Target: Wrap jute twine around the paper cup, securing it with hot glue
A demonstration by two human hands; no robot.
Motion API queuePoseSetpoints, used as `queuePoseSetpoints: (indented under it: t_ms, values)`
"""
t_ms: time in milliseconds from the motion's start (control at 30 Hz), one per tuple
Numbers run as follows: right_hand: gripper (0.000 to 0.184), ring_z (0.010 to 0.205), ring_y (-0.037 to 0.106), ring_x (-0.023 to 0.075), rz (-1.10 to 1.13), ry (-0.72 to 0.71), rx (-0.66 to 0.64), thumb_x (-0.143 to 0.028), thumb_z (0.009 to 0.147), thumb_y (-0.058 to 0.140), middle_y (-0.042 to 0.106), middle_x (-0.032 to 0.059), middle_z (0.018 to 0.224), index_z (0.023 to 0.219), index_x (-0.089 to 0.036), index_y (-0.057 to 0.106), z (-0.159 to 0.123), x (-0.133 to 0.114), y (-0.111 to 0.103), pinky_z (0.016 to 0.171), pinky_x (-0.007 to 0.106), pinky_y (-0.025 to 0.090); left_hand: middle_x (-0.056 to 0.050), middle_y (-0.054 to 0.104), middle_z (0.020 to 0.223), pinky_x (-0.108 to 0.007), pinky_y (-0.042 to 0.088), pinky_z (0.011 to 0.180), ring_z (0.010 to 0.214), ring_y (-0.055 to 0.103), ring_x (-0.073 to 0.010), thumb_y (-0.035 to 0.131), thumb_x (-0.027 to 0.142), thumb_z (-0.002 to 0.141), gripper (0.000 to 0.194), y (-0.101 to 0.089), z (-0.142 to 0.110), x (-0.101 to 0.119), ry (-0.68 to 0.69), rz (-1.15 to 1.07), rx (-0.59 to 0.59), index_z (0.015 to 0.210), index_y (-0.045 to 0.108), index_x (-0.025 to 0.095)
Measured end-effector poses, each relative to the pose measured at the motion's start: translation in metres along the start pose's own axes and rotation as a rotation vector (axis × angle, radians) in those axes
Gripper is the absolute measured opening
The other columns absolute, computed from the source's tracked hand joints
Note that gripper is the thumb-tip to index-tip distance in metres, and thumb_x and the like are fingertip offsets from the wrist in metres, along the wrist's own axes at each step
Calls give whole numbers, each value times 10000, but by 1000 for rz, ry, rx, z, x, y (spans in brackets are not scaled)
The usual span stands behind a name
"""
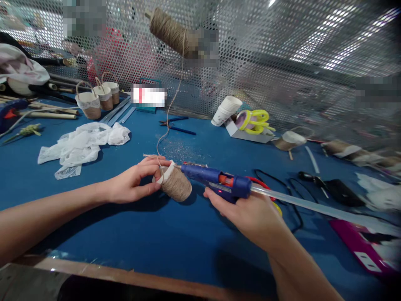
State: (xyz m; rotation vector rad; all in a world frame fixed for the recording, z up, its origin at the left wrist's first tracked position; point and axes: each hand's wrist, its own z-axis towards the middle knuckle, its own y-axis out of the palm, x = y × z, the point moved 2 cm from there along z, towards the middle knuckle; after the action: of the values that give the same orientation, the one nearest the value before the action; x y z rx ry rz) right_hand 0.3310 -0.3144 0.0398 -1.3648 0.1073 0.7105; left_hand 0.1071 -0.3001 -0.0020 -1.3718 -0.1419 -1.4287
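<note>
My left hand is closed on the white rim of a paper cup wrapped in brown twine, tilted on its side above the blue table. A strand of twine runs from the cup up to a spool on the mesh wall. In my right hand is a blue hot glue gun, a long clear glue stick sticking out of its back. Its nozzle points left and meets or nearly meets the cup near the rim; exact contact is unclear.
White lace lies left, before several small twine-wrapped baskets. Pliers lie at the back centre. Stacked paper cups and yellow-handled scissors are back right. A black cord and a magenta power strip occupy the right.
</note>
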Motion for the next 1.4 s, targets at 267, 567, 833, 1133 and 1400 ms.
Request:
queuePoseSetpoints:
  t_ms: [267,567,833,1133,1400]
  values:
    - [256,420,530,130,342,284,-34,-429,719,601,559,-19,470,661,-184,557,16,20,1,444,247,433,-157,503,1261,-436,243,1040,1237,380,-225,454,159,841,61,0,0,0,-5,24,5,781,445,169]
    - [324,449,558,144,26,426,19,-425,819,467,572,28,500,617,-177,518,79,64,16,480,258,430,-134,489,1293,-457,231,1041,1247,369,-243,462,174,842,74,0,-3,-1,14,93,37,769,454,168]
    - [263,756,619,293,-148,436,20,-349,755,590,613,124,621,575,-163,550,113,68,40,676,402,450,-128,497,1284,-463,251,1037,1264,341,-242,466,147,826,70,1,-4,3,32,155,46,759,471,167]
    - [341,980,567,164,217,-146,-243,-374,878,436,629,58,1005,678,-191,643,77,-36,35,824,272,433,-97,587,975,-417,343,972,1090,455,-221,448,181,835,117,0,-3,9,27,202,44,722,474,166]
    - [123,1147,474,189,508,-50,-304,-204,773,569,539,120,1193,663,-154,594,64,-42,36,935,345,361,-92,570,1011,-438,337,989,1101,443,-227,463,200,831,115,0,-3,8,8,146,64,722,478,166]
